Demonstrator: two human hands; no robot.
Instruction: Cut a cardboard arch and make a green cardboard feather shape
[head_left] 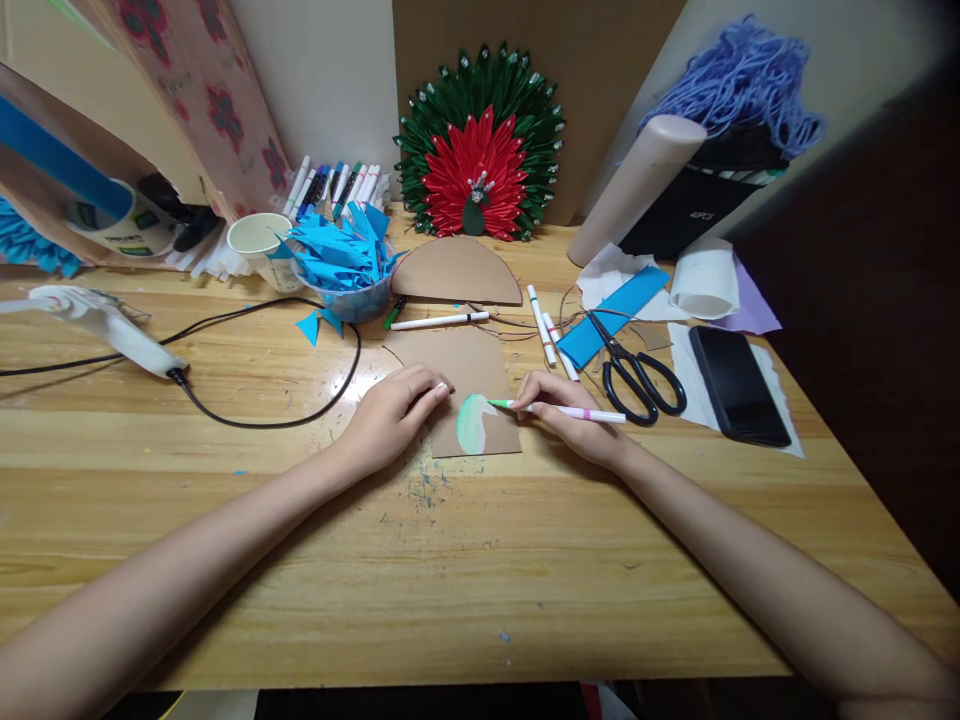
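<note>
My right hand is closed around a white marker pen with a pink band. Its long green tip touches a small rounded shape, coloured pale green and whitish, on a rectangular piece of cardboard. Curled fingers of my left hand press on the left side of that cardboard, with the thumb close to the index finger. Just beyond, a capped white marker lies across the cardboard's far end, and a half-round cardboard piece lies behind it.
Black-handled scissors, a blue strip and a phone lie right. On the left are a glue gun with a looping cord, a paper cup and a tub of blue pieces. A red-green peacock decoration stands behind.
</note>
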